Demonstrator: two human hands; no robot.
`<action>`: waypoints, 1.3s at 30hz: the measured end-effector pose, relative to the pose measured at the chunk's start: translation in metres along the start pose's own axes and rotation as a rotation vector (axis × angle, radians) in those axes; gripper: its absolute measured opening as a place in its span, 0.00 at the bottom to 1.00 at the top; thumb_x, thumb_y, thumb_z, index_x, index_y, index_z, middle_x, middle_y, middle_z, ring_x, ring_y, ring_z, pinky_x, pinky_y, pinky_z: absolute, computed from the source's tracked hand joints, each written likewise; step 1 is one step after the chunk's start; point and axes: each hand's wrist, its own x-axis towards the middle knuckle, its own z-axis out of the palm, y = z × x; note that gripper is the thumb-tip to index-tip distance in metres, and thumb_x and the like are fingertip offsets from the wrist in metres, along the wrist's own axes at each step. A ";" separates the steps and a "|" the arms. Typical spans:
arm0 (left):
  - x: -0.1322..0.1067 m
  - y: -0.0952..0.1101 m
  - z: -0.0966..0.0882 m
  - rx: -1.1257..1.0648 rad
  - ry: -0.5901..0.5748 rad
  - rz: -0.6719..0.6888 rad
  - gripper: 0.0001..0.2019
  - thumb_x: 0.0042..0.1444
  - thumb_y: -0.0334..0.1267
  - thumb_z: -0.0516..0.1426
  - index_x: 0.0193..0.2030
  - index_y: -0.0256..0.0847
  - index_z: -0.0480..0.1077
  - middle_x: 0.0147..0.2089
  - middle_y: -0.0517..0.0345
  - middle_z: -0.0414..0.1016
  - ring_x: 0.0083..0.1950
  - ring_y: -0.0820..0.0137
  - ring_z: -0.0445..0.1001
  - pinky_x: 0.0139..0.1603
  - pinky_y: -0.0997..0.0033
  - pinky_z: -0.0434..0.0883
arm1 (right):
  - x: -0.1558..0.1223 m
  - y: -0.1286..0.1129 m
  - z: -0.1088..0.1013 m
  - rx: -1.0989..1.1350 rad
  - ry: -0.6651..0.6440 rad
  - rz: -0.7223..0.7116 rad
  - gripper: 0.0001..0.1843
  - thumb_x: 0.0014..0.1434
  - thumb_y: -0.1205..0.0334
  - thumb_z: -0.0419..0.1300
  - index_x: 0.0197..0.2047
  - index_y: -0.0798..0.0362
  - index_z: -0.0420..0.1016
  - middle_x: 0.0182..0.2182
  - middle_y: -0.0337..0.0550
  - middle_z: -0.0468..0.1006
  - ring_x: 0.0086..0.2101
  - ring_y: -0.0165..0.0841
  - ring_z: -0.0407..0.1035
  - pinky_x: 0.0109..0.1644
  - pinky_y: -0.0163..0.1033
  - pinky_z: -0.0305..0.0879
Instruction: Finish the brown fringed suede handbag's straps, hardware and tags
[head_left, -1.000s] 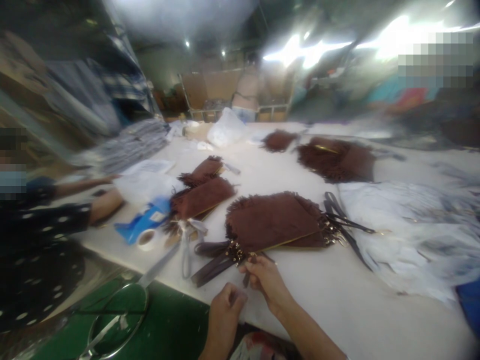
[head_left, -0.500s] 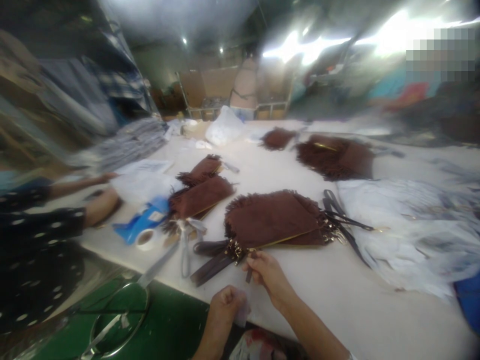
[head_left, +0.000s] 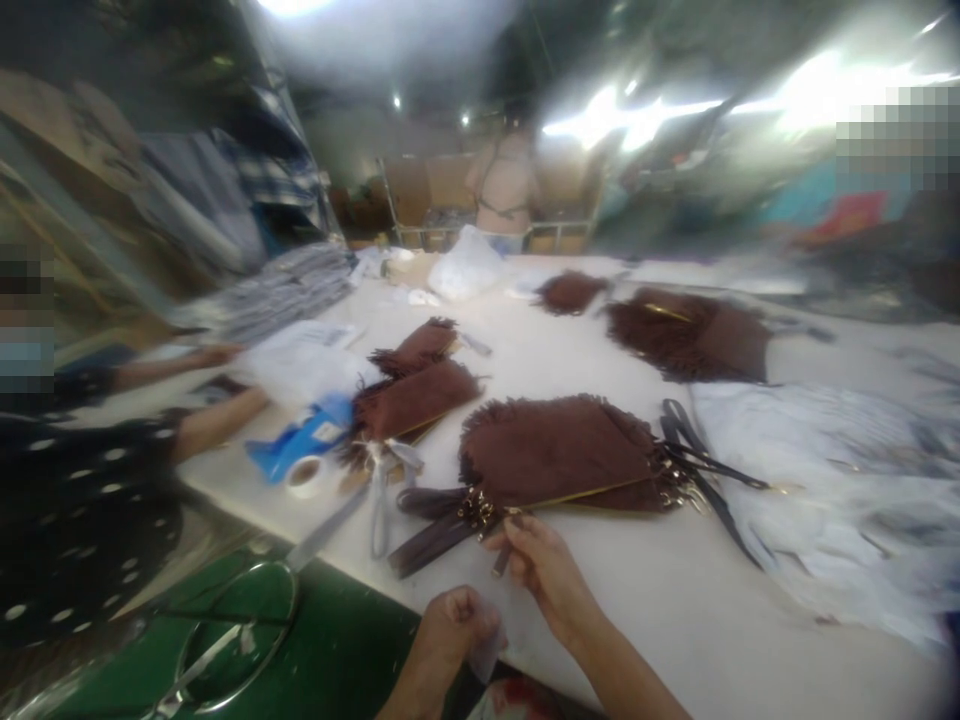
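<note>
My right hand (head_left: 546, 572) pinches a short dark strap (head_left: 501, 562) at the lower edge of a stack of brown fringed pouches (head_left: 555, 450). Lower and to the left, my left hand (head_left: 448, 632) is closed on a thin translucent wrapping piece (head_left: 489, 645). Beside my right hand, dark wrist straps (head_left: 429, 545) with gold clasps (head_left: 474, 510) lie against the pouches' left corner. More black straps (head_left: 712, 465) with metal clips extend from the stack's right side. A yellowish zipper line shows along the pouch's near edge.
On the left, a co-worker's arm in a dotted sleeve (head_left: 112, 450) reaches toward white plastic bags (head_left: 300, 360). A blue tape dispenser (head_left: 300, 440), a tape roll (head_left: 306, 477) and smaller brown pouches (head_left: 420, 400) lie nearby. White plastic wrapping (head_left: 817, 500) covers the right side. A round metal-ringed stool (head_left: 292, 600) stands below.
The view has tilted slightly, so everything sits a little lower and further right. The co-worker's arm has reached further toward the plastic bags. My hands keep their holds.
</note>
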 end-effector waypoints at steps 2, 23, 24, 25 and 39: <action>0.000 0.000 -0.001 -0.007 0.000 0.015 0.25 0.35 0.54 0.70 0.26 0.35 0.66 0.25 0.47 0.78 0.24 0.68 0.73 0.25 0.73 0.63 | -0.001 0.000 0.001 -0.008 -0.001 -0.004 0.16 0.52 0.51 0.66 0.35 0.54 0.72 0.32 0.46 0.81 0.18 0.20 0.56 0.21 0.28 0.53; 0.008 -0.014 -0.010 0.104 0.087 0.204 0.22 0.41 0.52 0.67 0.24 0.38 0.64 0.23 0.61 0.70 0.24 0.75 0.64 0.26 0.75 0.57 | 0.000 0.002 0.004 -0.085 0.063 -0.021 0.19 0.49 0.49 0.67 0.33 0.55 0.71 0.29 0.46 0.81 0.17 0.21 0.56 0.22 0.30 0.53; 0.007 -0.012 -0.009 0.111 0.089 0.211 0.21 0.41 0.51 0.67 0.24 0.38 0.63 0.22 0.62 0.68 0.24 0.75 0.62 0.26 0.76 0.55 | 0.000 0.001 0.004 -0.084 0.066 -0.018 0.19 0.48 0.49 0.68 0.33 0.55 0.71 0.28 0.45 0.80 0.17 0.21 0.56 0.22 0.30 0.53; 0.005 -0.010 -0.008 0.122 0.090 0.218 0.21 0.42 0.51 0.67 0.24 0.38 0.62 0.22 0.64 0.66 0.24 0.76 0.60 0.26 0.76 0.54 | -0.001 0.001 0.004 -0.085 0.068 -0.016 0.19 0.48 0.48 0.68 0.33 0.55 0.71 0.27 0.44 0.80 0.17 0.21 0.56 0.22 0.30 0.53; -0.005 0.003 -0.002 0.322 0.158 0.257 0.15 0.47 0.46 0.62 0.24 0.39 0.63 0.22 0.66 0.62 0.25 0.75 0.58 0.27 0.75 0.55 | -0.002 0.001 0.006 -0.098 0.079 -0.030 0.16 0.52 0.51 0.65 0.34 0.55 0.70 0.27 0.44 0.80 0.16 0.21 0.56 0.21 0.30 0.51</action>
